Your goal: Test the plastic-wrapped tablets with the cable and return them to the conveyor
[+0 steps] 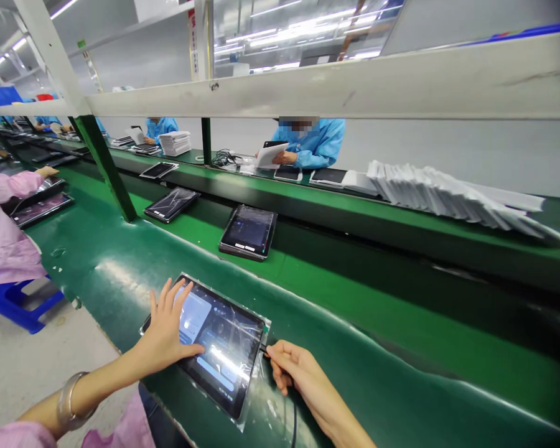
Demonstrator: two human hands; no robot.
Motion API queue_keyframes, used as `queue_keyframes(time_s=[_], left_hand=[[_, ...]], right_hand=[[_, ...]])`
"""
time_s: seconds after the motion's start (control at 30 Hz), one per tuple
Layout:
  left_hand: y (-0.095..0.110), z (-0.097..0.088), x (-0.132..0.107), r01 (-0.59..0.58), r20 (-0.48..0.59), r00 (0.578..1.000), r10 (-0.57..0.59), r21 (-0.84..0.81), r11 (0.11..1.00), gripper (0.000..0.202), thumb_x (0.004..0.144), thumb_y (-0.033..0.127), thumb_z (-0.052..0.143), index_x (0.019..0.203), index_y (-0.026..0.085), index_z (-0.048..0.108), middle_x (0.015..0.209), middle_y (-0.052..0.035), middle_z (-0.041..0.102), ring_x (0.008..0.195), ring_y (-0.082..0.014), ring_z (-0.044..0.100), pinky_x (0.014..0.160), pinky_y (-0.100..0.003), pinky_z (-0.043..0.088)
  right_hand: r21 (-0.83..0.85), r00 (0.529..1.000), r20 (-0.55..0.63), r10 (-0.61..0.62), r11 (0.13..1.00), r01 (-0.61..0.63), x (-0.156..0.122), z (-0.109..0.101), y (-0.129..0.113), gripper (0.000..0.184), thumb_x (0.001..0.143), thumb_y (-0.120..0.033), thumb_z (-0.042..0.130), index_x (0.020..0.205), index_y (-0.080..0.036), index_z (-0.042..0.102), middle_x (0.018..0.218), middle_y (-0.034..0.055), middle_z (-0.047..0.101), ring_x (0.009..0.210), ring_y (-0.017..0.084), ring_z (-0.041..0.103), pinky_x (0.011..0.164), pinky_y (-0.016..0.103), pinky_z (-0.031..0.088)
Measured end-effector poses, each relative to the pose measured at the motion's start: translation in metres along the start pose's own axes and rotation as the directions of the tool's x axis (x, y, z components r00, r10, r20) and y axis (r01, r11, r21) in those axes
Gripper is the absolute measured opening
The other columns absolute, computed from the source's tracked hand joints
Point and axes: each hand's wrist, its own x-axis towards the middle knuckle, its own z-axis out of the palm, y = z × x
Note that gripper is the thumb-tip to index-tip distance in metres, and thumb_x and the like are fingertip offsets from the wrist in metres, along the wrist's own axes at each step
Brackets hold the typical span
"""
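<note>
A tablet (219,336) with a lit screen and clear plastic film lies on the green bench in front of me. My left hand (168,323) is spread over its left part, fingers apart, the thumb on or just above the screen. At the tablet's right edge, my right hand (292,370) pinches the black plug of a cable (294,423). The plug's tip meets the tablet's edge; whether it is fully seated I cannot tell. The cable hangs down from that hand toward the bottom of the view.
Beyond the bench (401,398), a green conveyor belt (298,280) carries stacked tablets (249,231) and another tablet (172,204). White sheets or sleeves (443,193) lean on the far ledge. A co-worker in blue (322,143) sits opposite; one in pink (9,218) works at left. A green post (105,168) rises nearby.
</note>
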Motion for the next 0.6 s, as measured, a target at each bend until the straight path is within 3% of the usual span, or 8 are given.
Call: queue_keyframes(time_s=[0.23, 0.43, 0.6], left_hand=[[-0.008, 0.002, -0.003, 0.027, -0.049, 0.998, -0.026, 0.025, 0.999, 0.132, 0.074, 0.053, 0.091, 0.166, 0.038, -0.001, 0.174, -0.0153, 0.023, 0.163, -0.0455, 0.005, 0.124, -0.080, 0.000], [-0.010, -0.001, -0.006, 0.042, -0.098, 0.994, -0.042, -0.004, 0.999, 0.115, 0.084, 0.053, 0.082, 0.167, 0.038, 0.003, 0.176, -0.0116, 0.020, 0.164, -0.0409, 0.003, 0.126, -0.077, 0.002], [-0.003, -0.005, -0.010, 0.001, -0.113, 0.994, -0.003, -0.018, 1.000, 0.103, 0.089, 0.048, 0.079, 0.167, 0.038, 0.012, 0.175, -0.0126, 0.021, 0.164, -0.0433, 0.005, 0.126, -0.078, 0.005]], right_hand=[[0.058, 0.999, 0.030, -0.037, 0.998, 0.035, -0.006, 0.004, -0.010, 0.054, 0.075, -0.064, 0.084, 0.067, -0.020, 0.056, 0.053, -0.0027, 0.055, 0.046, 0.010, 0.045, 0.051, 0.027, 0.032], [0.055, 0.998, 0.049, -0.044, 0.998, 0.041, -0.007, 0.004, -0.010, 0.053, 0.076, -0.063, 0.084, 0.070, -0.020, 0.055, 0.053, -0.0045, 0.056, 0.046, 0.009, 0.045, 0.050, 0.025, 0.029], [0.043, 0.998, 0.043, -0.047, 0.998, 0.045, -0.002, 0.001, -0.005, 0.052, 0.077, -0.063, 0.083, 0.070, -0.020, 0.054, 0.053, -0.0051, 0.057, 0.045, 0.009, 0.046, 0.050, 0.024, 0.032]])
